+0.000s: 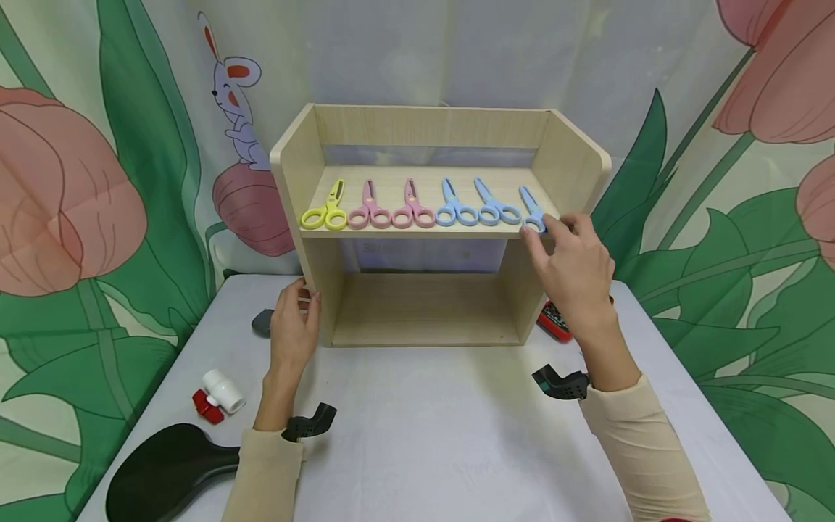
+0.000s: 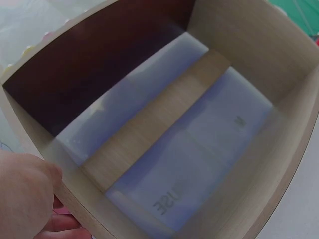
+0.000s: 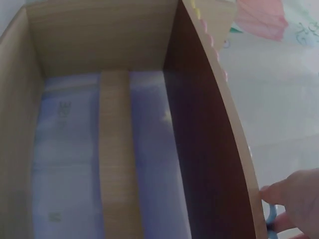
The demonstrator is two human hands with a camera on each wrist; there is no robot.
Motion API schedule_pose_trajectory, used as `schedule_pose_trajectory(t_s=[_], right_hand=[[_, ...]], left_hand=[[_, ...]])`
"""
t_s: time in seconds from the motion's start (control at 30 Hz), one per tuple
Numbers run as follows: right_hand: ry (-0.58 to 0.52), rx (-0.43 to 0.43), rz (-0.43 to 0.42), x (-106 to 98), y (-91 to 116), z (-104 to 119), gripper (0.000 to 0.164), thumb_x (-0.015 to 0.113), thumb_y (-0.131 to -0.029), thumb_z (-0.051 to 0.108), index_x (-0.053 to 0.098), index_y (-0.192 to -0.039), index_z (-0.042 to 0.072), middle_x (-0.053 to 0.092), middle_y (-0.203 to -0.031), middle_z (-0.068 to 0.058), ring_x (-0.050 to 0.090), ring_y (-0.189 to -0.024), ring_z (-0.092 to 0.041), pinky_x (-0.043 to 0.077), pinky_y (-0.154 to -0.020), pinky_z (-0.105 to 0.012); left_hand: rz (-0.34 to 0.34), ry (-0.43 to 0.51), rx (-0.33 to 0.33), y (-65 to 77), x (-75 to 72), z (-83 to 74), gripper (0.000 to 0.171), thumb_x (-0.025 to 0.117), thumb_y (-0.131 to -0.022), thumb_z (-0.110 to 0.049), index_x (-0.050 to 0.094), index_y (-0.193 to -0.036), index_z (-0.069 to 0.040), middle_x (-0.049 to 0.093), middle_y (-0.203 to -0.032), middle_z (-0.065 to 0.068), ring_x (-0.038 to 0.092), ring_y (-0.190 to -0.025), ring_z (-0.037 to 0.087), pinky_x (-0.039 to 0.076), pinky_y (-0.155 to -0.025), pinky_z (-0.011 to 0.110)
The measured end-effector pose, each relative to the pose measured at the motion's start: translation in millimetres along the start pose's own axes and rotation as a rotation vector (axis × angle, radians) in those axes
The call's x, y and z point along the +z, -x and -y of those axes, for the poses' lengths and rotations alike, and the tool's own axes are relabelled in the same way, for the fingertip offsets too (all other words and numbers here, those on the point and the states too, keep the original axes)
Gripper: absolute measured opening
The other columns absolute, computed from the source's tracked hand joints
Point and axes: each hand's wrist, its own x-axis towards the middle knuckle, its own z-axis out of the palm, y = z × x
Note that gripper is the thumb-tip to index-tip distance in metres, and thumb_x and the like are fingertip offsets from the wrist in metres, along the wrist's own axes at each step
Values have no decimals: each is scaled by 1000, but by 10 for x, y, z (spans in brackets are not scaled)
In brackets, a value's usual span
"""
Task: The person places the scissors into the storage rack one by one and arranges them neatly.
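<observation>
A two-tier wooden shelf (image 1: 427,310) stands on the table. Along its upper board lie scissors in a row: yellow scissors (image 1: 333,208) at the left, two pink pairs (image 1: 370,208), then blue pairs. My right hand (image 1: 577,264) pinches the handle of the rightmost blue scissors (image 1: 533,206) at the board's front right corner; its blades point to the back. In the right wrist view, part of the blue handle (image 3: 271,214) shows between thumb and fingers. My left hand (image 1: 295,326) grips the shelf's left side panel (image 2: 79,199), thumb near the front edge, other fingers outside.
A black paddle-shaped thing (image 1: 166,471) lies at the front left, near a white pipe fitting with a red handle (image 1: 218,396). A dark grey object (image 1: 262,323) sits beside the left hand. Behind the right hand lies a red and black item (image 1: 554,321).
</observation>
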Motion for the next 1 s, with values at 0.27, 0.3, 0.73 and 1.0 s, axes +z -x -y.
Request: schedule_pose_trajectory(t_s=[0.27, 0.3, 0.73, 1.0], right_hand=[[105, 37, 70, 73, -98, -3, 54, 33, -107, 44, 54, -145, 12, 51, -145, -22, 64, -88, -54, 55, -62, -61], [102, 39, 76, 82, -111, -6, 54, 32, -107, 43, 53, -146, 13, 51, -146, -22, 64, -88, -54, 55, -63, -61], [-39, -23, 8, 120, 16, -73, 53, 44, -105, 43, 48, -149, 14, 42, -156, -15, 65, -105, -44, 56, -62, -53], [-158, -131, -104, 165, 430, 0, 53, 63, -99, 29, 52, -145, 7, 48, -148, -17, 63, -79, -28, 47, -51, -39]], left_hand=[[10, 3, -12, 7, 1, -2, 37, 56, -103, -17, 52, -134, 2, 60, -115, 23, 67, -98, 35, 62, -79, 49], [8, 4, -11, 6, -1, -2, 37, 56, -103, -17, 52, -134, 2, 60, -115, 23, 67, -98, 35, 62, -79, 49], [6, 0, -14, -1, 14, 10, 37, 56, -103, -17, 52, -134, 2, 60, -115, 23, 67, -98, 35, 62, -79, 49], [-38, 0, 16, 12, -37, -86, 40, 59, -101, -16, 51, -136, 1, 59, -115, 24, 67, -96, 34, 63, -76, 49]])
